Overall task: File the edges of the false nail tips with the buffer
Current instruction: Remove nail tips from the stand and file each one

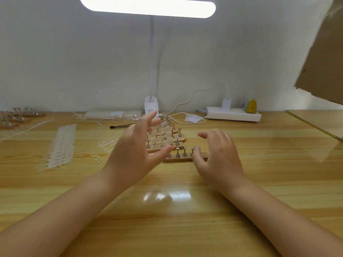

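Note:
Several wooden nail stands with metal pegs sit at the table's middle, some pegs carrying pale false nail tips. The nearest stand has bare pegs. My left hand hovers over the stands' left side, fingers spread, holding nothing. My right hand hangs palm down at the nearest stand's right end, its fingertips touching or nearly touching it; I cannot tell which. A strip of clear nail tips lies to the left. No buffer is recognizable in view.
A lamp base stands behind the stands, with a white cable to a power strip. A dark brush and a plastic tip box lie at the back. More stands are far left, cardboard upper right.

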Motion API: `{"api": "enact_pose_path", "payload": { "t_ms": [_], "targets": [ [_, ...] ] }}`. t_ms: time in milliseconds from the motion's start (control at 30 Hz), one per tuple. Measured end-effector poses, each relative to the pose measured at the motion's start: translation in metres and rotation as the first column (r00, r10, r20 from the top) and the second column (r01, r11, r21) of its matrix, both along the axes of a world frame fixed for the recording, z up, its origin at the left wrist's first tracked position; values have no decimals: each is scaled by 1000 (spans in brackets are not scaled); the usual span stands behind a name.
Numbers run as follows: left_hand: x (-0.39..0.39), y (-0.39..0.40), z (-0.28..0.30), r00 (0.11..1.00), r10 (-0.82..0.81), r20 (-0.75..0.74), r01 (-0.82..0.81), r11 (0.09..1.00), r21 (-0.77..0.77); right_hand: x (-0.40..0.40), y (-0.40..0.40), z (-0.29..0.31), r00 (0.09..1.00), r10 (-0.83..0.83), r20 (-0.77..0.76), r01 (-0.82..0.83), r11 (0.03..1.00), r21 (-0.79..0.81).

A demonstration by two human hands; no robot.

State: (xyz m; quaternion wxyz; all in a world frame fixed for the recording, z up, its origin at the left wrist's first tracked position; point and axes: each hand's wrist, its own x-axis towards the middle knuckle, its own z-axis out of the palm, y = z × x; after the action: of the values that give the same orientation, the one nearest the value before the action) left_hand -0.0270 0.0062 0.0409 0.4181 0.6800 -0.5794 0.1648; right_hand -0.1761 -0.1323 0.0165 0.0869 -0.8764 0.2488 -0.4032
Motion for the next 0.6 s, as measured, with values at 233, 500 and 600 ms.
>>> {"api": "enact_pose_path", "payload": {
  "t_ms": [233, 500, 600],
  "targets": [
    [-9, -3, -18, 985, -110, 136, 111, 994, 2, 8, 37, 6, 896, 288, 339, -444, 623, 644],
    [-16, -6, -17, 850, -51, -525, 92, 994, 51, 9, 27, 4, 857, 184, 481, -513, 387, 767],
    [-16, -7, -17, 634, -64, -771, 152, 987, 44, 8, 27, 5, 851, 177, 494, -524, 350, 777]
  ]
}}
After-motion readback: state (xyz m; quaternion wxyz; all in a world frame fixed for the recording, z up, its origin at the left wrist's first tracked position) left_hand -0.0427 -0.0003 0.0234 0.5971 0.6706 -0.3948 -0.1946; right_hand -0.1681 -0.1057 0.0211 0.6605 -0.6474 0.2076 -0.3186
